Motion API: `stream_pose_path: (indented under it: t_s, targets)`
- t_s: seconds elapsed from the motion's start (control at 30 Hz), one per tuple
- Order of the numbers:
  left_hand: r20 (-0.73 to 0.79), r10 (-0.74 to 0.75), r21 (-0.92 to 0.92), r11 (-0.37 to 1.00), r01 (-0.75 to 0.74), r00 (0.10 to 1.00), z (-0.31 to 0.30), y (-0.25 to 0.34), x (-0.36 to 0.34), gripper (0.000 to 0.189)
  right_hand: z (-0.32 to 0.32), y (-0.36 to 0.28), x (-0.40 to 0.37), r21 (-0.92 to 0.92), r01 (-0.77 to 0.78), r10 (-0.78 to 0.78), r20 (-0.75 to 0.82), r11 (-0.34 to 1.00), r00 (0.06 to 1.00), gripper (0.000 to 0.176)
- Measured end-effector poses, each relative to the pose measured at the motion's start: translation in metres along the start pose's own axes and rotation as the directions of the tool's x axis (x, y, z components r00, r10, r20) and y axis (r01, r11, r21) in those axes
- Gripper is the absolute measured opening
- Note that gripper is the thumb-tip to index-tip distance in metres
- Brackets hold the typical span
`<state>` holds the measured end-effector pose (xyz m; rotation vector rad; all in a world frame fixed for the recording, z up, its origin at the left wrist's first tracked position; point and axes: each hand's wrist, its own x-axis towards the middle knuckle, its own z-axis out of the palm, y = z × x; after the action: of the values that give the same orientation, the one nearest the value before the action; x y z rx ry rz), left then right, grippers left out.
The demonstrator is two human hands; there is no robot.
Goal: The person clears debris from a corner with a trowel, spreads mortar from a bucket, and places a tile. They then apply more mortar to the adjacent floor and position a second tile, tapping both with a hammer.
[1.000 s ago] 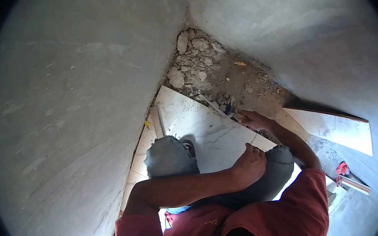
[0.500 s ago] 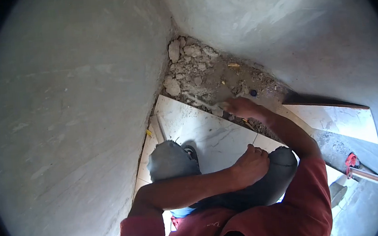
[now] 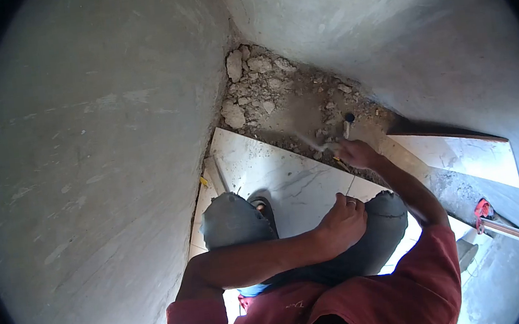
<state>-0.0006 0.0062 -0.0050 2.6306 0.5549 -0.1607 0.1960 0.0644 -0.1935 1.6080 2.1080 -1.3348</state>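
My right hand (image 3: 359, 153) is closed round the handle of a trowel (image 3: 314, 142) at the edge of the rubble (image 3: 261, 87). Its blade is smeared by motion over the loose dirt. My left hand (image 3: 343, 224), with a ring on one finger, is curled shut beside my right knee (image 3: 386, 215); whatever it may hold is hidden. Below the rubble lies a large white marbled floor tile (image 3: 287, 187). Close to my right hand, a small thing with a dark blue round end (image 3: 349, 118) rests on the dirt.
Plastered walls (image 3: 114, 145) meet in the corner behind the rubble. A cut tile piece (image 3: 465, 153) leans at the right wall. Farther right are a red item (image 3: 482, 210) and a narrow strip (image 3: 502, 229). My left knee (image 3: 234, 220) is above the tile.
My right hand has moved right and slightly down with the trowel, its blade sweeping over the dirt. My left hand stays nearly in place.
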Motion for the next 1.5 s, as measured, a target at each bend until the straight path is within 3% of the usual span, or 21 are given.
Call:
stream_pose_path:
  t_s: [0.2, 0.3, 0.37, 0.4, 0.47, 0.5, 0.57, 0.7, 0.77, 0.83, 0.93, 1.0, 1.07, 1.13, 1.17, 1.2, 1.23, 1.27, 1.37, 1.43, 1.5]
  targets:
    - [-0.032, -0.006, -0.063, 0.998, 0.004, 0.999, 0.006, 0.006, 0.004, 0.021, -0.01, -0.06, 0.094, -0.109, 0.258, -0.244, 0.127, 0.96, 0.961, 0.039]
    - [-0.053, -0.046, -0.041, 0.998, 0.044, 0.998, 0.007, 0.008, 0.002, 0.022, -0.022, -0.061, 0.101, -0.213, 0.201, -0.171, 0.15, 0.956, 0.974, 0.043]
    - [-0.036, -0.051, -0.009, 0.999, 0.051, 0.998, 0.004, 0.007, -0.001, 0.023, -0.046, -0.058, 0.075, 0.169, -0.089, 0.062, 0.155, 0.982, 0.986, 0.045]
    - [-0.038, -0.059, -0.007, 0.998, 0.059, 0.998, 0.005, 0.005, -0.001, 0.023, -0.042, -0.045, 0.073, 0.165, -0.082, 0.056, 0.156, 0.983, 0.986, 0.045]
    - [-0.088, -0.028, -0.04, 0.999, 0.024, 0.996, 0.007, 0.006, -0.003, 0.023, -0.022, -0.019, 0.071, 0.114, 0.112, -0.104, -0.068, 0.987, 0.992, 0.046]
    - [-0.083, -0.024, -0.04, 0.999, 0.021, 0.996, 0.007, 0.008, -0.001, 0.023, -0.019, -0.026, 0.071, 0.119, 0.11, -0.102, -0.069, 0.987, 0.992, 0.046]
    - [-0.031, 0.027, -0.109, 0.994, -0.03, 0.999, 0.005, 0.01, 0.007, 0.025, -0.017, -0.057, 0.078, -0.179, 0.297, -0.298, 0.021, 0.938, 0.954, 0.037]
    - [-0.103, 0.102, -0.181, 0.976, -0.12, 0.989, 0.011, 0.008, 0.01, 0.026, -0.023, -0.087, 0.118, -0.286, 0.115, -0.051, 0.222, 0.951, 0.974, 0.039]
    - [-0.083, 0.054, -0.222, 0.972, -0.072, 0.995, 0.009, 0.005, 0.004, 0.027, -0.022, -0.07, 0.119, -0.237, 0.17, -0.148, 0.106, 0.957, 0.983, 0.039]
    - [-0.084, 0.048, -0.211, 0.975, -0.065, 0.995, 0.009, 0.003, -0.001, 0.026, -0.032, -0.05, 0.087, -0.047, 0.054, -0.056, -0.054, 0.997, 0.997, 0.039]
    - [-0.094, 0.065, -0.178, 0.981, -0.081, 0.993, 0.008, -0.004, -0.004, 0.026, -0.043, -0.025, 0.071, -0.079, -0.04, 0.031, -0.105, 0.996, 0.994, 0.042]
    - [-0.109, 0.096, -0.174, 0.978, -0.114, 0.989, 0.008, -0.003, -0.001, 0.026, -0.045, -0.027, 0.06, -0.084, 0.05, -0.054, -0.048, 0.995, 0.997, 0.043]
    - [-0.042, 0.12, -0.202, 0.971, -0.126, 0.992, 0.009, -0.001, 0.007, 0.026, -0.016, -0.045, 0.077, -0.207, 0.284, -0.312, -0.117, 0.936, 0.943, 0.044]
    - [-0.09, 0.138, -0.237, 0.959, -0.156, 0.986, 0.016, -0.002, 0.013, 0.023, 0.025, -0.047, 0.11, -0.19, 0.345, -0.363, -0.069, 0.919, 0.929, 0.045]
    - [-0.131, 0.143, -0.281, 0.944, -0.175, 0.981, 0.018, -0.001, 0.015, 0.02, 0.024, -0.064, 0.114, -0.193, 0.334, -0.353, -0.074, 0.923, 0.933, 0.045]
    - [-0.137, 0.153, -0.277, 0.943, -0.186, 0.979, 0.015, -0.003, 0.015, 0.02, 0.018, -0.086, 0.118, -0.208, 0.164, -0.177, -0.045, 0.964, 0.983, 0.045]
    - [-0.012, 0.157, -0.253, 0.955, -0.155, 0.988, 0.01, -0.004, 0.012, 0.018, 0.015, -0.094, 0.119, -0.223, -0.011, 0.007, -0.016, 0.975, 1.0, 0.045]
    - [0.117, 0.152, -0.231, 0.965, -0.122, 0.981, 0.008, -0.004, 0.008, 0.015, 0.012, -0.088, 0.114, -0.22, -0.018, 0.016, -0.011, 0.975, 1.0, 0.045]
    - [0.077, 0.197, -0.352, 0.923, -0.158, 0.977, 0.009, -0.003, 0.003, 0.015, 0.025, -0.054, 0.094, 0.031, -0.124, 0.128, -0.224, 0.992, 0.966, 0.045]
    - [0.188, 0.291, -0.435, 0.881, -0.186, 0.938, 0.017, -0.001, 0.005, 0.017, 0.066, -0.035, 0.089, 0.121, -0.268, 0.293, -0.456, 0.956, 0.84, 0.046]
    - [0.282, 0.39, -0.524, 0.828, -0.2, 0.877, 0.015, 0.004, 0.003, 0.019, 0.08, -0.059, 0.082, 0.153, -0.241, 0.283, -0.397, 0.958, 0.873, 0.046]
